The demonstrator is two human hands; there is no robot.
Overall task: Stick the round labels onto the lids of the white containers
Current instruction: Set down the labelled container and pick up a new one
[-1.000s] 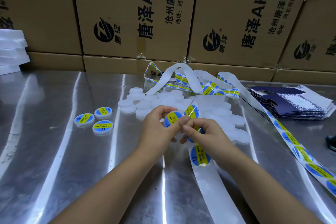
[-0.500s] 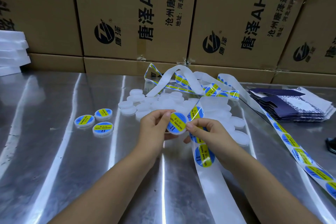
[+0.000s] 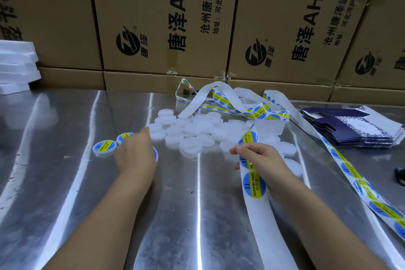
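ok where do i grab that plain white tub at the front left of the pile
Pinch the white tub across its round side wall, from above on the near side: it lies flat, with bare table in front and other tubs crowding behind.

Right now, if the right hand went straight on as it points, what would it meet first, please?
Probably the heap of unlabelled white containers: the right hand, pinching the label strip, points forward and left at its near edge. Depth is unclear.
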